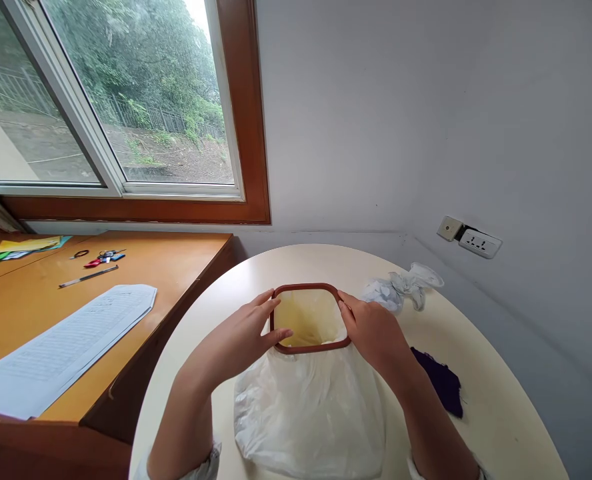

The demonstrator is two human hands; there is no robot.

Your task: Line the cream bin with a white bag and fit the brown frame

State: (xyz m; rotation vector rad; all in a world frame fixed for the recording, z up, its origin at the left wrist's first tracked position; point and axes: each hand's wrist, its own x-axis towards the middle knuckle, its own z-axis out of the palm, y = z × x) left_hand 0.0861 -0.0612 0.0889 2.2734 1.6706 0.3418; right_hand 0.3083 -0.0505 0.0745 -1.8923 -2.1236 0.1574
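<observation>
A small bin with a brown rounded-rectangular rim (pixel 309 349) stands on the round table, its yellowish inside seen from above. A white translucent plastic bag (pixel 311 413) lines it and spreads out below the rim toward me. My left hand (pixel 249 330) grips the rim's left side, thumb over the front left corner and fingers at the back left. On the right side, my right hand (pixel 371 327) has its fingers closed on the rim near the back right corner. The bin's outer walls are hidden by the bag.
A knotted clear plastic bag (pixel 401 288) and a dark purple cloth scrap (pixel 440 383) lie on the cream round table (pixel 496 400). On the wooden desk (pixel 196 257) at left are papers (pixel 71 347), a pen (pixel 89 277) and scissors (pixel 107 257). A wall socket (pixel 480 243) is at right.
</observation>
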